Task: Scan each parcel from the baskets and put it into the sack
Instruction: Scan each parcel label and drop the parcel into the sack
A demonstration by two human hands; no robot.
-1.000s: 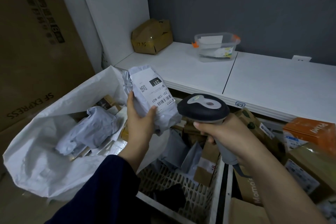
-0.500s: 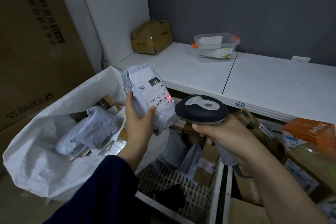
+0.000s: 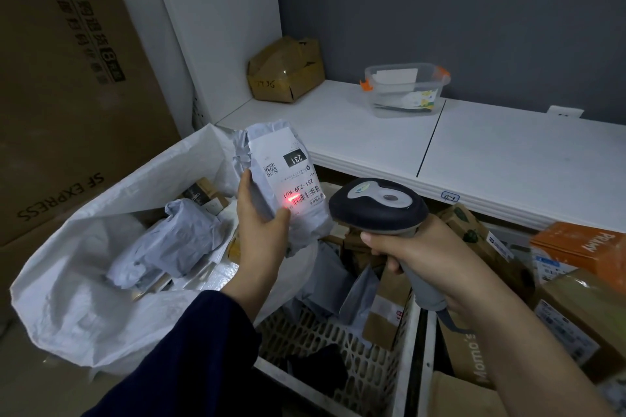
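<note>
- Scanning step, head view: left hand (image 3: 262, 230) is clamped round a grey poly parcel (image 3: 306, 223), thumb on its front, parcel upright above the near edge of the sack (image 3: 67, 298)
- right hand (image 3: 430, 257) is wrapped tight on the scanner (image 3: 376, 206) handle, head aimed at the label (image 3: 288, 162)
- red beam sits on the barcode's left end, close to the thumb; judgement: nudge aim right to span all the bars, keep label flat, thumb off the code
- sack open, parcels inside; basket (image 3: 338, 342) below holds more
</note>
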